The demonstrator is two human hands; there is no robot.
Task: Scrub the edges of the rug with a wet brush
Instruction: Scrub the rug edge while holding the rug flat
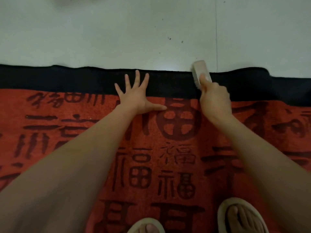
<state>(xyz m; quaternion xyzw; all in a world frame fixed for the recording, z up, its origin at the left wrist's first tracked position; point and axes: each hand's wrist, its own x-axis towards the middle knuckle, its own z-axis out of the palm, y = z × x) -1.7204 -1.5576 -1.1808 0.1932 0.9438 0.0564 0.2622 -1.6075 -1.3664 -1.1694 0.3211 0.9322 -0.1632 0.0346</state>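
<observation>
A red rug [94,125] with dark characters fills the lower view; its black border [67,78] runs along the far edge. My right hand [214,100] grips a pale scrub brush [200,71], whose bristles sit on the black border, its far tip reaching just over the rug's edge. My left hand [134,95] lies flat with fingers spread, pressing the rug where the border meets the red, left of the brush.
Pale tiled floor [134,31] with small dark specks lies beyond the rug's far edge. My two feet in beige slippers [239,216] stand on the rug at the bottom of the view. The border is wavy at the far right.
</observation>
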